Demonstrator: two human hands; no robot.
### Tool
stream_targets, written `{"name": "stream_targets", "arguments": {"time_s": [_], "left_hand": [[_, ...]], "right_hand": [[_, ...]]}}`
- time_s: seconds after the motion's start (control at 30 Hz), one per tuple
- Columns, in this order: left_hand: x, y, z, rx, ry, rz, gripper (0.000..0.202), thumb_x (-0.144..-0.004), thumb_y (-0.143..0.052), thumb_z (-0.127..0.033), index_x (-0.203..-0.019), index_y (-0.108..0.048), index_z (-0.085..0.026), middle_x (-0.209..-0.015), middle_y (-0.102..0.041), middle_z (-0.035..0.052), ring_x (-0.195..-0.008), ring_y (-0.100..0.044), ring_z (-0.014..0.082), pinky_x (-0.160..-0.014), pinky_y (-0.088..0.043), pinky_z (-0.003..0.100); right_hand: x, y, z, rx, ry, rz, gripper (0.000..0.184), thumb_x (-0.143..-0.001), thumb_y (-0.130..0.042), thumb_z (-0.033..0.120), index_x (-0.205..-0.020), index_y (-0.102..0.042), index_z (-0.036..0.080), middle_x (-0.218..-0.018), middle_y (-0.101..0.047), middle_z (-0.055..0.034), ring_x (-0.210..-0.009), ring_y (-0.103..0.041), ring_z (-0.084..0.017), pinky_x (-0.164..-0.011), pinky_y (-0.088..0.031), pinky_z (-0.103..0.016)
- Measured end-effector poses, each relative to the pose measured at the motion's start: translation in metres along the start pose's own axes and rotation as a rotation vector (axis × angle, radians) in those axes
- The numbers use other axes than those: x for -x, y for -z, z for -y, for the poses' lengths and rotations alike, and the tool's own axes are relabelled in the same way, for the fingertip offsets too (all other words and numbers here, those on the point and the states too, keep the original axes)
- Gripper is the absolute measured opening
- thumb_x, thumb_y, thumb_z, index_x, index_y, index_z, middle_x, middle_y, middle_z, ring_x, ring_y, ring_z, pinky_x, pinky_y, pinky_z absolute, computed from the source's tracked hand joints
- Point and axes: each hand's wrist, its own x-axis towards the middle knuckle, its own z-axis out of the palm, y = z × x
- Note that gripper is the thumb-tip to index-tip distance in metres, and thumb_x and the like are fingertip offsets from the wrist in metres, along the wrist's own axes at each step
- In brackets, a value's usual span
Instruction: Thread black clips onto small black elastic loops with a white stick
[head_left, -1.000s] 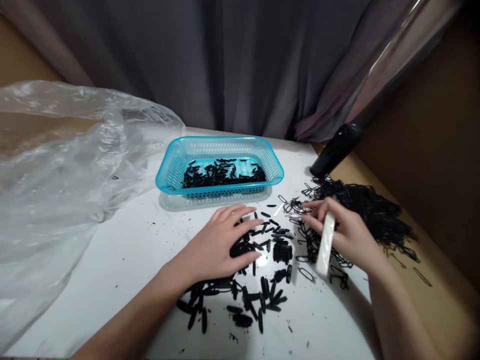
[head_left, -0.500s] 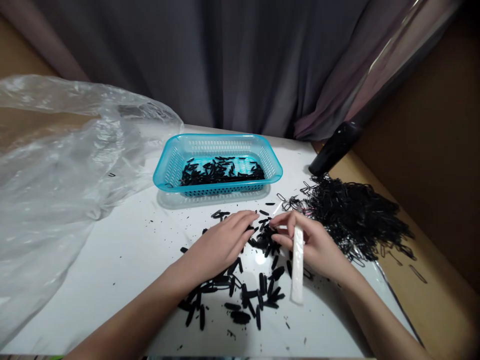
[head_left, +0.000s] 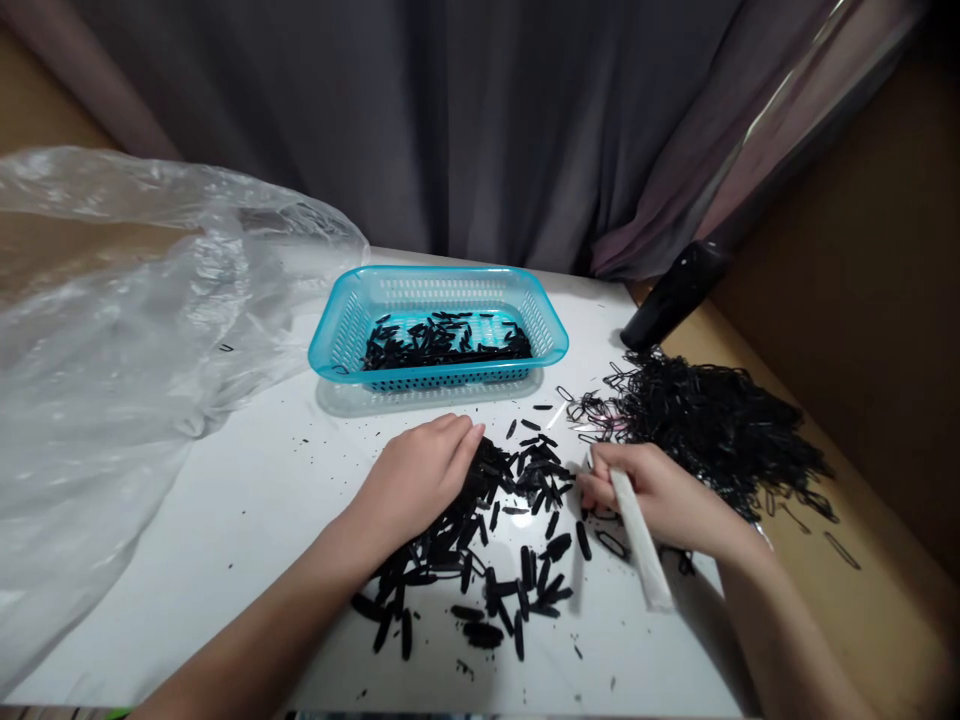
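Several small black oblong pieces lie scattered on the white table between my hands. My left hand lies palm down on the left part of this pile, fingers curled over the pieces. My right hand is closed around a flat white stick that points toward the table's near edge; its fingertips touch the right side of the pile. Behind them a turquoise plastic basket holds more black pieces.
A heap of thin black loops covers the table's right side. A black cylinder leans at the back right. A large crumpled clear plastic bag fills the left. A grey curtain hangs behind.
My right hand came in from the loop heap to the pile, then drew back right a little as the stick swung. My left hand's fingers curled, gathering pieces.
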Motion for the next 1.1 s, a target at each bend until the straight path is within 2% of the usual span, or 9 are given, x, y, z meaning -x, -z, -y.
{"name": "stream_targets", "arguments": {"time_s": [0.1, 0.27, 0.5, 0.57, 0.63, 0.73, 0.9, 1.0, 1.1], "left_hand": [[0.000, -0.001, -0.001, 0.162, -0.008, 0.024, 0.039, -0.103, -0.031, -0.036, -0.076, -0.054, -0.020, -0.079, -0.062, 0.0027, -0.077, -0.061, 0.0221, -0.073, -0.043, 0.036], [0.001, -0.003, -0.005, 0.476, -0.152, 0.046, 0.031, -0.104, -0.036, -0.032, -0.094, -0.063, -0.022, -0.093, -0.067, 0.0002, -0.091, -0.062, 0.0169, -0.084, -0.045, 0.029], [0.001, 0.004, -0.005, 0.508, -0.234, -0.305, 0.025, -0.103, -0.042, -0.023, -0.091, -0.064, -0.021, -0.095, -0.066, 0.0003, -0.095, -0.061, 0.0134, -0.087, -0.043, 0.024], [0.001, 0.005, -0.004, 0.495, -0.214, -0.373, 0.026, -0.102, -0.043, -0.023, -0.086, -0.064, -0.020, -0.089, -0.065, 0.0000, -0.089, -0.061, 0.0132, -0.083, -0.043, 0.024], [0.002, 0.005, -0.003, 0.483, -0.176, -0.403, 0.029, -0.101, -0.043, -0.023, -0.079, -0.061, -0.020, -0.080, -0.063, -0.0009, -0.080, -0.059, 0.0129, -0.077, -0.043, 0.024], [0.003, 0.005, -0.002, 0.492, -0.103, -0.378, 0.038, -0.102, -0.042, -0.027, -0.067, -0.056, -0.020, -0.065, -0.057, -0.0031, -0.062, -0.054, 0.0117, -0.064, -0.041, 0.025], [0.005, 0.003, -0.001, 0.466, -0.080, -0.339, 0.043, -0.102, -0.042, -0.031, -0.063, -0.056, -0.020, -0.059, -0.055, -0.0040, -0.055, -0.052, 0.0109, -0.060, -0.039, 0.025], [0.004, 0.002, -0.002, 0.449, -0.090, -0.348, 0.043, -0.102, -0.042, -0.031, -0.063, -0.056, -0.020, -0.059, -0.056, -0.0037, -0.056, -0.053, 0.0112, -0.060, -0.040, 0.025], [0.003, 0.003, -0.002, 0.430, -0.099, -0.332, 0.043, -0.102, -0.040, -0.031, -0.064, -0.055, -0.020, -0.059, -0.055, -0.0033, -0.057, -0.054, 0.0121, -0.061, -0.040, 0.026]], "right_hand": [[-0.004, -0.015, 0.007, -0.020, 0.011, 0.021, 0.029, -0.089, -0.057, 0.023, -0.065, -0.040, 0.022, -0.062, -0.057, 0.0027, -0.062, -0.055, -0.015, -0.055, -0.037, -0.026], [-0.004, -0.023, 0.018, -0.280, 0.132, -0.004, 0.026, -0.095, -0.056, 0.028, -0.072, -0.044, 0.022, -0.106, -0.071, -0.0060, -0.094, -0.066, -0.019, -0.079, -0.049, -0.030], [-0.004, -0.010, 0.015, -0.304, 0.199, -0.367, 0.032, -0.094, -0.061, 0.031, -0.070, -0.042, 0.022, -0.081, -0.066, -0.0006, -0.084, -0.065, -0.017, -0.073, -0.047, -0.028], [-0.003, -0.007, 0.013, -0.233, 0.167, -0.387, 0.033, -0.093, -0.060, 0.030, -0.068, -0.041, 0.022, -0.074, -0.062, 0.0007, -0.077, -0.062, -0.016, -0.067, -0.044, -0.026], [-0.001, -0.004, 0.012, -0.131, 0.111, -0.267, 0.033, -0.094, -0.057, 0.030, -0.066, -0.041, 0.022, -0.066, -0.058, 0.0020, -0.065, -0.057, -0.014, -0.060, -0.041, -0.025], [0.002, -0.005, 0.012, -0.055, 0.080, 0.153, 0.038, -0.095, -0.053, 0.034, -0.062, -0.042, 0.021, -0.058, -0.057, 0.0028, -0.053, -0.049, -0.011, -0.051, -0.036, -0.023], [0.003, -0.029, 0.013, -0.290, 0.211, 0.680, 0.041, -0.087, -0.068, 0.042, -0.061, -0.044, 0.020, -0.065, -0.067, -0.0009, -0.061, -0.063, -0.011, -0.047, -0.039, -0.018], [0.002, -0.046, 0.013, -0.470, 0.254, 0.836, 0.041, -0.081, -0.075, 0.045, -0.065, -0.047, 0.019, -0.087, -0.075, -0.0088, -0.085, -0.073, -0.018, -0.067, -0.053, -0.023], [0.003, -0.051, 0.016, -0.541, 0.234, 0.819, 0.037, -0.082, -0.073, 0.040, -0.068, -0.046, 0.020, -0.104, -0.075, -0.0138, -0.100, -0.072, -0.021, -0.079, -0.055, -0.029]]}}
